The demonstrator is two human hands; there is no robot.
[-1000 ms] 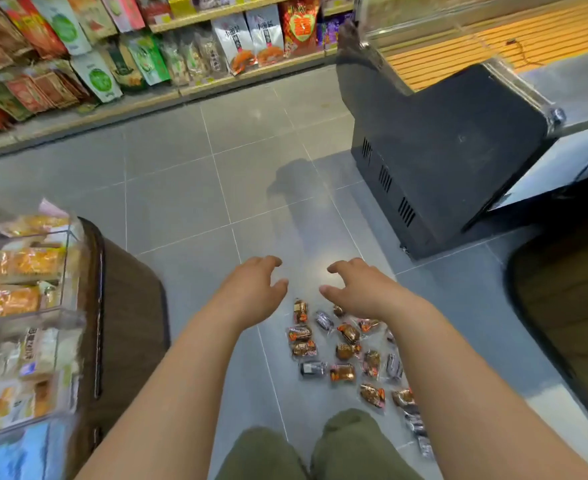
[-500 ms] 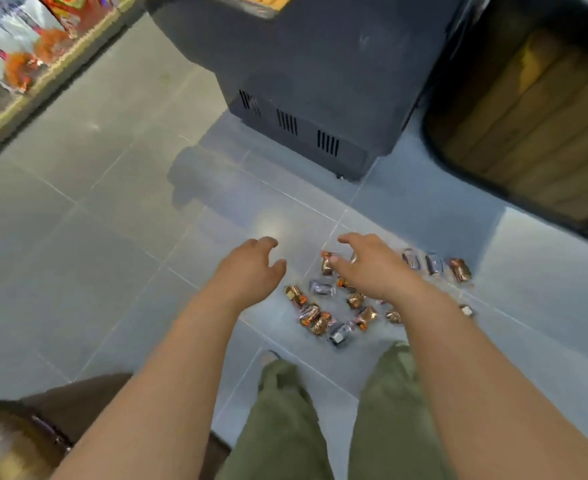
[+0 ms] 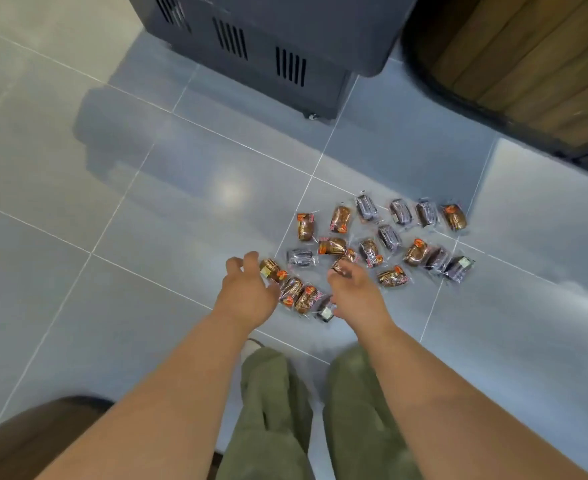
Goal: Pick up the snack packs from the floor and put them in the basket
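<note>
Snack packs are seen scattered on the floor by the left hand, fingers released, and the right hand, grasp unclear; slick wrappers could be dropped if several are grabbed together.

Floor: glossy grey tiles, pale grout lines.
Snack packs: some twenty, loosely scattered right of centre; brown-orange and dark wrappers, several touching.
Cabinet: dark, vented, far centre, on a small wheel.
Wooden stand: slatted, dark-rimmed, far right.
</note>
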